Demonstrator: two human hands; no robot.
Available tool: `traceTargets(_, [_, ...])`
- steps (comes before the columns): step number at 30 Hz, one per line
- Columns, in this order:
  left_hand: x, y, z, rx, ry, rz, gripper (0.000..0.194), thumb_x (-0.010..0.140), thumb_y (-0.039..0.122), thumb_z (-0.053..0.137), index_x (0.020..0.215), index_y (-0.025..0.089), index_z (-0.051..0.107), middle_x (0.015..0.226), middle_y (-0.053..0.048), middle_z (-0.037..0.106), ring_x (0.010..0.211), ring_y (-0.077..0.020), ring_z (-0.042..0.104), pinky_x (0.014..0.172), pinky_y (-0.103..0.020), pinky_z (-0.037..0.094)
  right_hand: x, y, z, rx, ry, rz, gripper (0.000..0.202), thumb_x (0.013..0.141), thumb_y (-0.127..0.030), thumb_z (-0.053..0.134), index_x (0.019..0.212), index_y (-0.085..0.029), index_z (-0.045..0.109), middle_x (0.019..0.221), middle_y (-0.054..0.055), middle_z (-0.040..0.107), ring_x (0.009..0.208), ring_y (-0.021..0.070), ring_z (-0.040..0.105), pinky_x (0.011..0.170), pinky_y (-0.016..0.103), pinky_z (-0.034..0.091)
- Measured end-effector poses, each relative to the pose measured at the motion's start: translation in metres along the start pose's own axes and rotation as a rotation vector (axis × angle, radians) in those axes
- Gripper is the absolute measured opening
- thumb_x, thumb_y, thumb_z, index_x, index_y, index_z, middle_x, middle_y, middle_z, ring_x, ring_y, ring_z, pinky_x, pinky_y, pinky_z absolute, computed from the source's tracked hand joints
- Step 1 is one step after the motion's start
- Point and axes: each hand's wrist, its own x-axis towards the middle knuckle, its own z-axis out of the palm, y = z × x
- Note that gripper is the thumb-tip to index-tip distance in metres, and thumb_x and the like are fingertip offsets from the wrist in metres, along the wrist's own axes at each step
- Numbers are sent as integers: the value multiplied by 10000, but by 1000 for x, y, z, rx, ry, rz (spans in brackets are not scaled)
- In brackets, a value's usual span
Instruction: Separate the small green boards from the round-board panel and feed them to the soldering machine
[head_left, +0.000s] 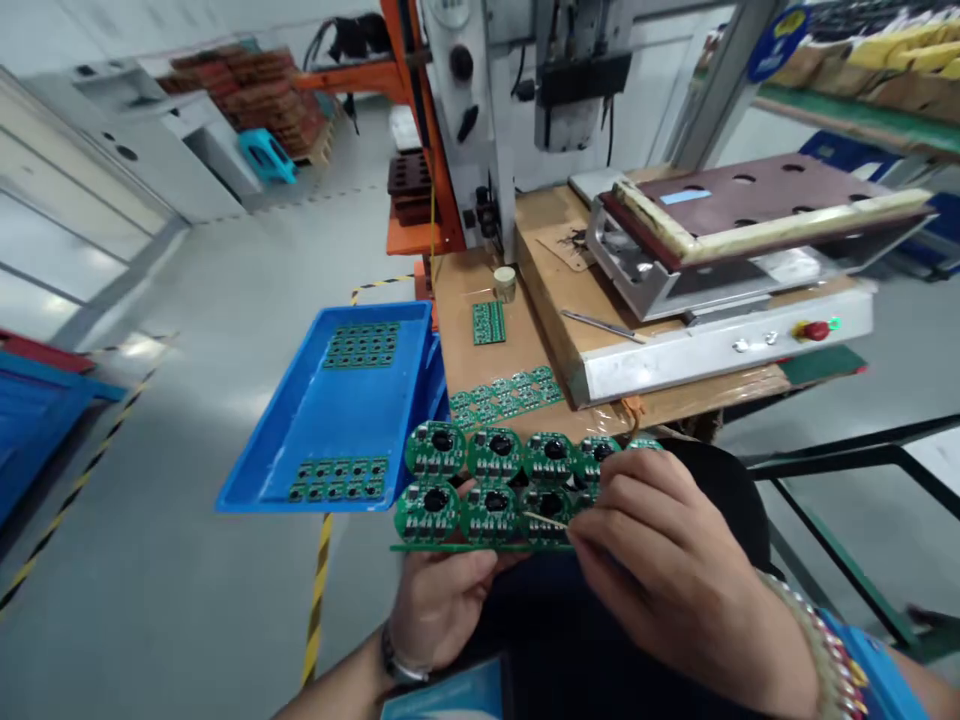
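Observation:
A green circuit board panel (491,505) with two rows of round boards is held up in front of me, each round bearing a black blob. My left hand (446,600) grips it from below, thumb along the lower edge and fingers behind. In my right hand (652,540) a thin wooden stick (546,520) is pinched; its tip points left over a round in the lower row. Whether the tip touches the board, I cannot tell. The right hand hides the panel's right end. Just beyond lies another panel of round boards (510,395) on the brown worktop.
A blue tray (259,425) at left holds a board panel (364,345) at its far end and another (339,480) near. A small jar (505,283), a green board (490,323) and tweezers (600,323) lie about. At right stands a machine with a red button (814,330).

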Motion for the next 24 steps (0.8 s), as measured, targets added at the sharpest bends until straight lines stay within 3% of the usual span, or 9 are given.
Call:
traceTargets(8, [0,0,-4,30,21,-17,387,621,79,704,969,247,695,934,-10,740,869,-256,662,765,-393,532,4,-2,9,8,-26,-3,101,790,-86,548,745,-159,602,653,19,535,773,165,452,697,327,383])
traceTargets(14, [2,-1,-3,-11,5,-40,491,626,71,704,1068,278,658,926,2,739,875,-226,656,786,-369,526,6,0,10,-7,-62,8,120,811,-91,524,768,-167,607,654,16,542,762,162,467,705,324,375])
traceTargets(24, [0,0,-4,23,14,-36,465,623,77,699,1049,261,667,874,14,743,864,-253,664,769,-372,540,6,-4,10,-10,-69,1,131,826,-107,506,778,-178,605,655,15,540,762,164,480,704,319,372])
